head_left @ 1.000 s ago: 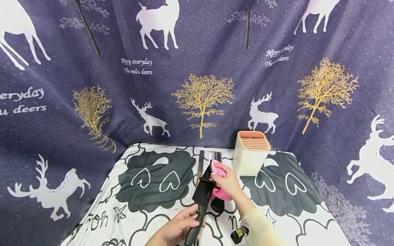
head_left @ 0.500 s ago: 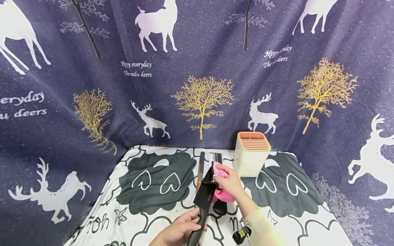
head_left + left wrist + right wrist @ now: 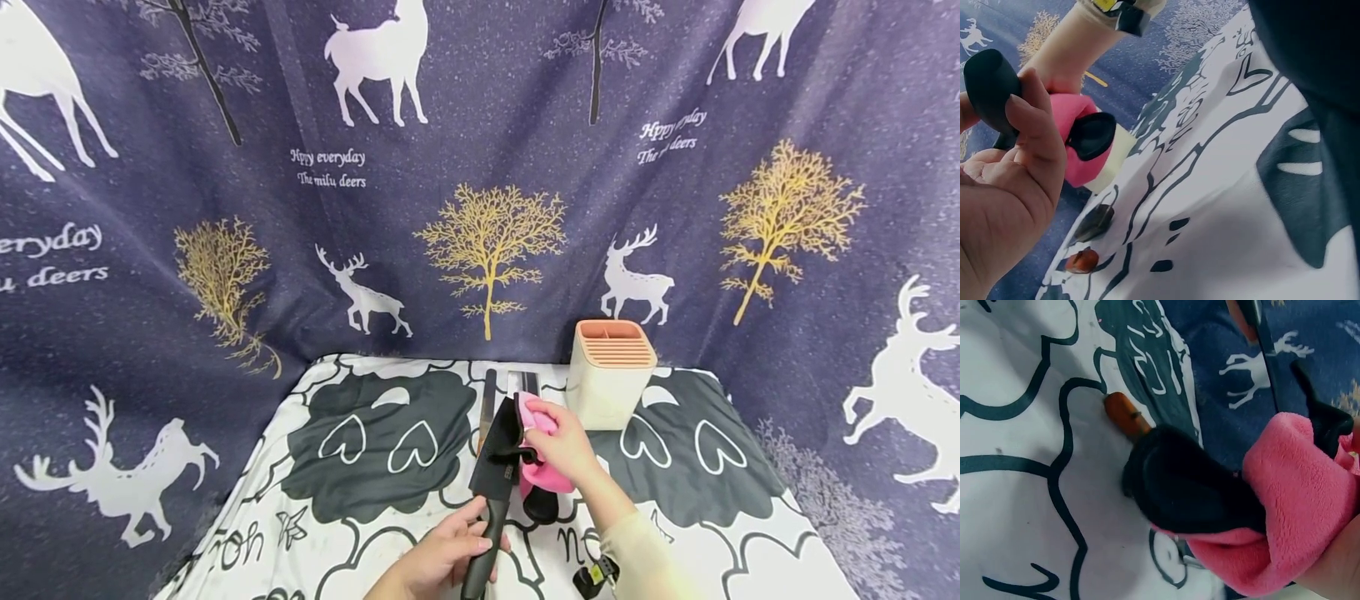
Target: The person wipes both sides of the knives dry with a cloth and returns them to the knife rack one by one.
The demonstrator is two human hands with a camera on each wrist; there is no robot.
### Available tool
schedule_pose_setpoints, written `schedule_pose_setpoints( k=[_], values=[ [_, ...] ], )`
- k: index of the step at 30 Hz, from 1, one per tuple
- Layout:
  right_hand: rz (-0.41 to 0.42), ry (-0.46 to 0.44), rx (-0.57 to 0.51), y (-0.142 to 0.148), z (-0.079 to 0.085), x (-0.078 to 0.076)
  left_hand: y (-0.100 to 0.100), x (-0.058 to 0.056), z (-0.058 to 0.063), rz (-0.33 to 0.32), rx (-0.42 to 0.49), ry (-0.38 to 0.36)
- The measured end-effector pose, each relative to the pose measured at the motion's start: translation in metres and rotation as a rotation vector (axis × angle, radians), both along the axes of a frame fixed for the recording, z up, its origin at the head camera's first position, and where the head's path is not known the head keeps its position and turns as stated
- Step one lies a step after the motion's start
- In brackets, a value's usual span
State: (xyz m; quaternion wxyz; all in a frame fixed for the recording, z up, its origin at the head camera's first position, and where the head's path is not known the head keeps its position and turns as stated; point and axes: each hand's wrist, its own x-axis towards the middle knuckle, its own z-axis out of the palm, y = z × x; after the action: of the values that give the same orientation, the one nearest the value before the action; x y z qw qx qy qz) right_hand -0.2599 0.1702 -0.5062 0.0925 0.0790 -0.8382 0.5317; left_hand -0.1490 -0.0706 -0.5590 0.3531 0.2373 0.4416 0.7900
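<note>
My left hand grips the black handle of a broad-bladed knife, its fingers and thumb curled round it. The black knife blade points away from me, its far part beside the pink cloth. My right hand pinches the pink cloth against the right side of the blade. Black parts show along the cloth, and one hangs below it. In the left wrist view the left hand holds the rounded handle end, with the pink cloth behind. Cloth and fingers hide part of the blade.
A white knife block with an orange slotted top stands at the back right. Behind the hands lie a knife with a brown handle and a flat dark-and-silver item. A patterned sheet covers the table; a deer-print curtain hangs behind.
The right hand and pink cloth have shifted slightly toward me and right along the knife. A black part near the fingers now curls lower, and more of the blade's face shows. The left hand keeps its grip.
</note>
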Motion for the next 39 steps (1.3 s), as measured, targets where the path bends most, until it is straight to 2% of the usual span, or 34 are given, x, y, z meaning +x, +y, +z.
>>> schedule_pose_setpoints(
  k=[4, 7, 12, 15, 19, 23, 29, 36, 39],
  values=[
    [0.031, 0.208, 0.148, -0.009, 0.011, 0.01, 0.0, -0.006, 0.005, 0.039, -0.063, -0.017],
    [0.093, 0.339, 0.257, -0.02, 0.021, 0.018, 0.001, -0.01, 0.008, 0.063, -0.095, 0.001],
    [0.206, 0.46, 0.438, -0.038, 0.03, 0.032, 0.006, -0.017, 0.012, 0.125, -0.161, 0.018],
    [0.231, 0.512, 0.544, -0.046, 0.031, 0.038, 0.007, -0.02, 0.014, 0.156, -0.18, -0.003],
    [0.228, 0.553, 0.63, -0.052, 0.029, 0.039, 0.008, -0.022, 0.014, 0.156, -0.173, -0.021],
    [0.202, 0.574, 0.647, -0.051, 0.027, 0.035, 0.007, -0.021, 0.015, 0.116, -0.146, 0.01],
    [0.131, 0.591, 0.598, -0.042, 0.026, 0.022, 0.007, -0.017, 0.016, 0.044, -0.092, 0.07],
    [0.07, 0.562, 0.545, -0.031, 0.024, 0.011, 0.008, -0.01, 0.02, 0.012, -0.108, 0.061],
    [0.039, 0.58, 0.541, -0.026, 0.018, 0.004, 0.008, -0.008, 0.02, -0.008, -0.102, 0.071]
  ],
)
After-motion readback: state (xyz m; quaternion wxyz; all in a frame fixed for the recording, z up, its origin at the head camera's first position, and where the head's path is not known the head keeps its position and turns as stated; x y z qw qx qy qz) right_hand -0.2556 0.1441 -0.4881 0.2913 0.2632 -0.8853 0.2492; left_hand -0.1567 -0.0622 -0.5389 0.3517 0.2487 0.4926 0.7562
